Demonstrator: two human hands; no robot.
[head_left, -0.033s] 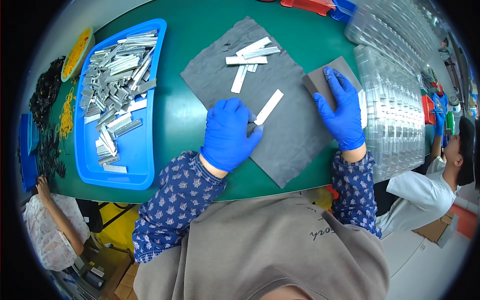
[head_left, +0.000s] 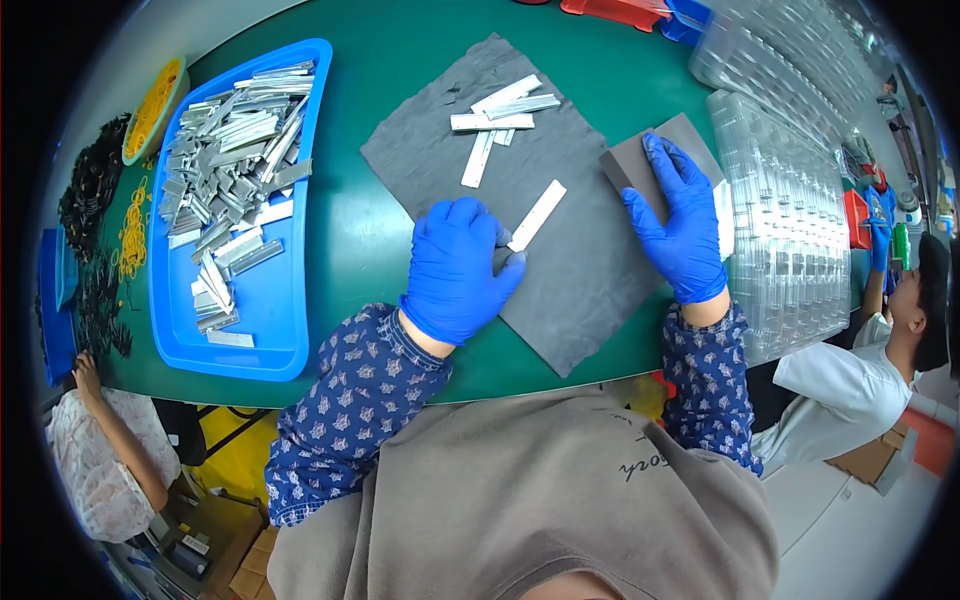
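My left hand (head_left: 458,272) pinches a pale metal strip (head_left: 540,212) while my right hand (head_left: 684,228) grips a grey block (head_left: 690,145).

The gloved fingers on my left are nearly closed, thumb and forefinger on the strip's near end, its far end slanting up and to the right over a dark grey sheet (head_left: 585,310); on my right they are spread wide over the block, thumb at its near side, by the sheet's right edge. Farther up the sheet, a few loose strips (head_left: 493,121) lie crossed over one another. Beyond, on the green counter (head_left: 345,245), a blue tray (head_left: 270,357) heaped with metal pieces (head_left: 238,130) stands to my left, with yellow bands (head_left: 133,232) past it; clear plastic trays (head_left: 785,225) stand to my right.
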